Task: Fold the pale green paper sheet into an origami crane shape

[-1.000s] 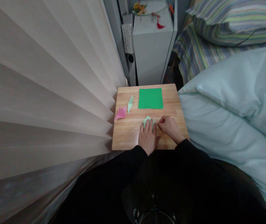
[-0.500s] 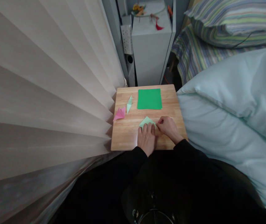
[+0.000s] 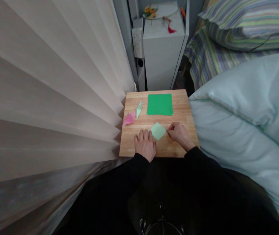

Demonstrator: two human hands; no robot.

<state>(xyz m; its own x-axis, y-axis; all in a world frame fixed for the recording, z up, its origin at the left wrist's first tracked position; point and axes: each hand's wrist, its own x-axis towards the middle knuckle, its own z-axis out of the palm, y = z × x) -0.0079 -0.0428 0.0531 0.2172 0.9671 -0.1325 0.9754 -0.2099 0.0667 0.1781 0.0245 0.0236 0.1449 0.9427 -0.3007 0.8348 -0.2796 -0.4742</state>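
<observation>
Pale green paper (image 3: 158, 131): flat near the front middle of the wooden bench (image 3: 178, 107), a small diamond with one corner aimed at the far edge, between the two hands.
Curtain (image 3: 56, 98): pale and pleated, filling the left side, its folds reaching the bench's left edge.
Pink paper shape (image 3: 129, 118): folded, with raised points, at the left edge of the bench.
Slim green shape (image 3: 139, 109): pale and folded narrow, standing just right of the pink one, near it.
Left hand (image 3: 145, 143): palm down on the bench, fingers stretched out, grip released; the index fingertip is at the diamond's left corner, though contact is too small to make out.
Green sheets (image 3: 160, 104): a bright rectangular stack lying flat beyond the diamond, well apart from it.
Cabinet (image 3: 162, 62): white, behind the bench, with a red tassel (image 3: 171, 29) lying on top.
Right hand (image 3: 179, 133): thumb and fingers drawn together, the grip grasping the diamond's right corner.
Quilt (image 3: 239, 114): pale blue, rumpled, along the bench's right side.
Pillow (image 3: 264, 19): striped, at the far right, beyond the quilt.
</observation>
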